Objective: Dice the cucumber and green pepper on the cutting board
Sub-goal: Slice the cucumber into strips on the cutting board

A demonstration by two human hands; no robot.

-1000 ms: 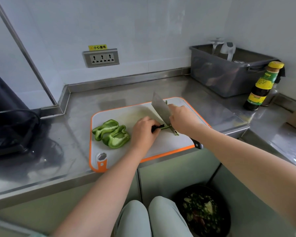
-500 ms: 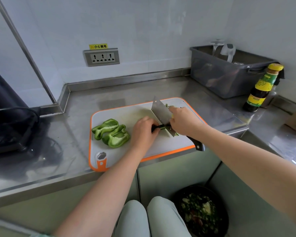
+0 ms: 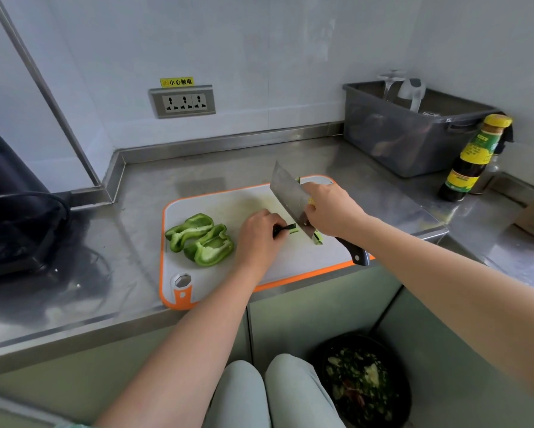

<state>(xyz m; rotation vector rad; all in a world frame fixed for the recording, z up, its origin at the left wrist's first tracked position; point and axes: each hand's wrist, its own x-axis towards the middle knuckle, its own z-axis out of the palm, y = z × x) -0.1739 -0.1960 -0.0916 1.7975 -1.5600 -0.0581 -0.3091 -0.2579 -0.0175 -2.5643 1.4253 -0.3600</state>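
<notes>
In the head view, a cleaver (image 3: pixel 287 193) is gripped by the right hand (image 3: pixel 330 211), fingers curled round its handle, with the edge down against a cucumber strip (image 3: pixel 292 228) at the middle of the cutting board (image 3: pixel 228 199). The strip is held by the curled fingers of the left hand (image 3: pixel 258 239). Green pepper pieces (image 3: pixel 202 239) are seen on the board's left part, apart from both hands.

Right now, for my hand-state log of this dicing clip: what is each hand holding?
Left hand: curled fingers pinch the cucumber strip.
Right hand: grips the cleaver.
</notes>
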